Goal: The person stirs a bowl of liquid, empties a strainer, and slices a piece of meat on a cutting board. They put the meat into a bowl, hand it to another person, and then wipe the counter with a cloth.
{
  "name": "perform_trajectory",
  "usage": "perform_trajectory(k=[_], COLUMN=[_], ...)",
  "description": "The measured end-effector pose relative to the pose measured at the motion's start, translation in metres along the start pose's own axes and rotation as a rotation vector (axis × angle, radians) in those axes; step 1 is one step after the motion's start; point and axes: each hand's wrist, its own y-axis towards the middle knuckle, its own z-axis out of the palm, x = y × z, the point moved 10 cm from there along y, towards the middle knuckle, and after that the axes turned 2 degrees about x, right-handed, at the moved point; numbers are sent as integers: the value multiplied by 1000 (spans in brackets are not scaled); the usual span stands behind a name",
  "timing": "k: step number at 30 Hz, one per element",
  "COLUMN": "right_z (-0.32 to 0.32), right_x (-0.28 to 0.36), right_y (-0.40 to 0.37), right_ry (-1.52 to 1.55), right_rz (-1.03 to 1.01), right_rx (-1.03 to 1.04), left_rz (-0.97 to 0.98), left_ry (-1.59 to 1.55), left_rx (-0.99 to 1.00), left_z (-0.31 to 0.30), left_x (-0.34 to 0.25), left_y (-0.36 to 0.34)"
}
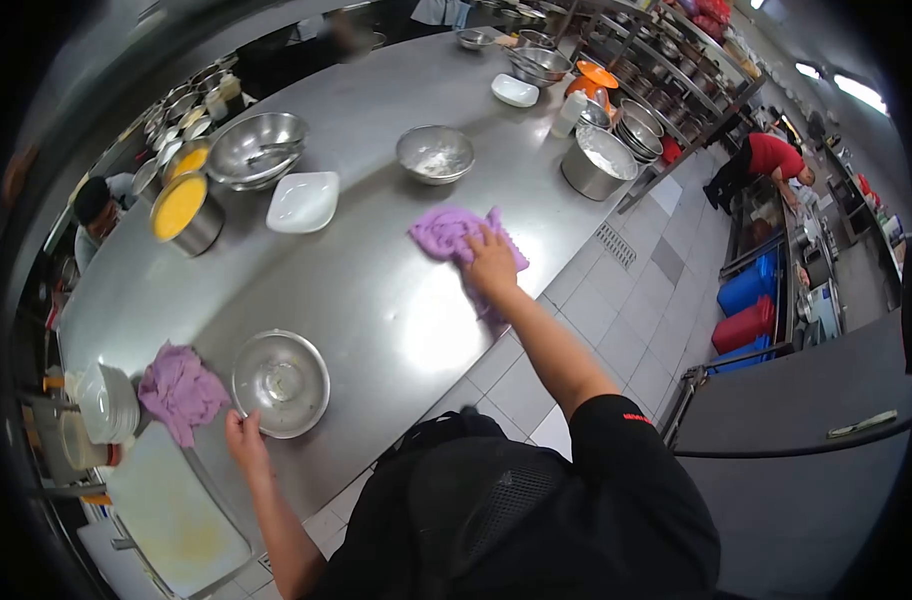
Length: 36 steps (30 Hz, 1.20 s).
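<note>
My right hand [491, 262] presses down on a crumpled purple cloth [448, 232] on the steel table [366, 270], its fingers over the fabric. At the lower left, my left hand [248, 445] grips the rim of a metal mixing bowl [281, 385], which has a little residue at its bottom. Left of that bowl lies a second purple cloth [181, 390]. Beyond my right hand stands a metal bowl with white powder [436, 155].
A white square dish [303, 203], large steel bowls [258, 150] and a pot of yellow liquid [188, 215] stand at the left. A pot of white contents [599, 163] is near the right edge. Stacked white bowls [108, 403] adjoin a cutting board [176, 510]. A person in red [774, 158] bends at the right.
</note>
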Motion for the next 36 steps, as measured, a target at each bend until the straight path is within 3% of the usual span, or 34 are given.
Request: perform_trajectory(k=[4, 7, 10, 11, 13, 15, 18, 20, 21, 23, 25, 27, 29, 31, 36], right_z=[-7, -24, -46, -42, -17, -17, -83, -108, -116, -127, -90, -10, -7, 6, 8], right_x=[-124, -199, -280, -322, -367, -394, -305, -248, -221, -140, -92, -49, 14, 31, 44], right_y=[40, 32, 1, -15, -38, -54, -13, 15, 28, 52, 64, 63, 20, 21, 17], right_ry=[-127, -240, -110, -135, -261, -219, -34, 337, 341, 514, 507, 403, 47, 100, 175], right_rz=[288, 375, 479, 552, 461, 399, 202, 118, 93, -71, -132, -451, -592, -659, -739], right_rx=[4, 2, 94, 175, 830, 970, 1000, 1007, 1005, 1003, 943, 394, 39, 35, 44], left_rz=[28, -57, -176, -182, -203, -206, -194, -178, -178, -179, -149, -127, -145, -177, -282], left_ry=[124, 48, -9, -6, -21, -28, -24, -21, -39, -68, -185, -157, -128, -183, -321], left_rx=[-111, -242, -397, -438, -468, -527, -571, -575, -552, -550, -622, -688, -766, -900, -927], left_z=[5, 13, 24, 27, 35, 42, 51, 48, 48, 48, 50, 34, 23, 14, 21], left_x=[6, 13, 30, 33, 43, 46, 42, 47, 55, 56, 47, 56, 72, 88, 181], left_y=[4, -37, -88, -101, -124, -140, -160, -170, -176, -194, -219, -253, -300, -341, -395])
